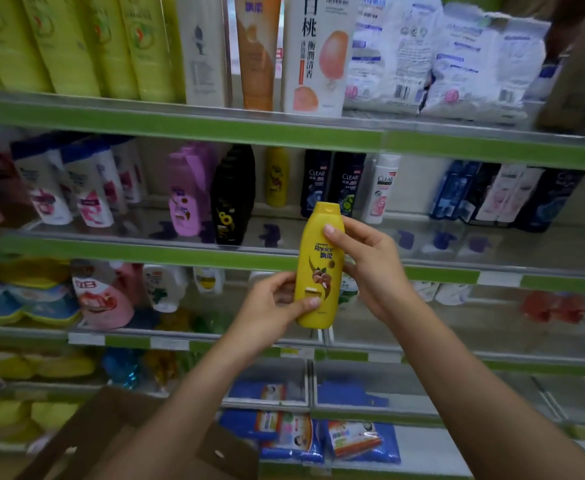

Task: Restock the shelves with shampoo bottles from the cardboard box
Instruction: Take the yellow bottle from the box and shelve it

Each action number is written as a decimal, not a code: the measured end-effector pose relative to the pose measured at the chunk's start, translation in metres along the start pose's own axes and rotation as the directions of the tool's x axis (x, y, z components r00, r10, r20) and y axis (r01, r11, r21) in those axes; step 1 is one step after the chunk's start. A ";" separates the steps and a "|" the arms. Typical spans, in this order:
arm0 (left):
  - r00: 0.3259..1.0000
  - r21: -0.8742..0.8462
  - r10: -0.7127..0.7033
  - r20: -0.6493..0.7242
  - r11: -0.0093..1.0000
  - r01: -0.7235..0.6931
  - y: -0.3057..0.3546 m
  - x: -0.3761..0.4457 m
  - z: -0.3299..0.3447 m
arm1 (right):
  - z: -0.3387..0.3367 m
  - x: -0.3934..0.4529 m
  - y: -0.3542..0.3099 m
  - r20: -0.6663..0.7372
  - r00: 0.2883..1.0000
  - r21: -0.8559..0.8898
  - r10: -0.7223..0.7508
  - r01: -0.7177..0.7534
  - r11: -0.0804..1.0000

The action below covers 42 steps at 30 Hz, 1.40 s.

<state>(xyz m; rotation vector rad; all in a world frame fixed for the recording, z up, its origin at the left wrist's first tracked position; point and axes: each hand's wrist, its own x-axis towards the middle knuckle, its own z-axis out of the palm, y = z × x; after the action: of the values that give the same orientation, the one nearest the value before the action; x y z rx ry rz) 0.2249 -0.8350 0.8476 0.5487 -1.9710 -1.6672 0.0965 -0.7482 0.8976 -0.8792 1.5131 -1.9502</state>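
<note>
From the head camera, the person holds a yellow shampoo bottle (320,265) upright in front of the shelves, gripped by both hands. The left hand (273,308) is closed on the bottle's lower part, thumb pressed across the front label and fingers curled behind. The right hand (370,268) wraps the upper right side, its thumb tip on the bottle's shoulder just below the cap.

Beyond the hands, a green-edged shelf (180,249) carries a black bottle (233,195), a pink bottle (184,192) and another yellow bottle (277,176) further back, with dark Clear bottles (332,183) just above the held cap. Below the left forearm lies an open cardboard box (111,438), its flaps blurred.
</note>
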 end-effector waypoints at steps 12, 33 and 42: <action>0.971 0.075 0.067 -0.231 0.996 -0.051 -0.005 0.052 0.001 | 0.002 0.059 0.006 0.118 0.988 -0.046 -0.097 0.103 0.994; 0.943 0.472 0.191 -0.273 0.881 -0.042 -0.054 0.168 -0.050 | 0.036 0.172 0.068 0.109 0.984 -0.111 -0.139 0.151 0.982; 0.952 0.483 0.190 -0.239 0.874 -0.053 -0.054 0.155 -0.057 | 0.045 0.163 0.074 0.074 0.987 -0.115 -0.141 0.149 0.982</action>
<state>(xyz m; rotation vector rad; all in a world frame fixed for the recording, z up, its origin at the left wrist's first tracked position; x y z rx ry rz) 0.1355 -0.9812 0.8192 0.7678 -2.1423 -0.9571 0.0239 -0.9142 0.8621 -1.1228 1.5807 -1.9260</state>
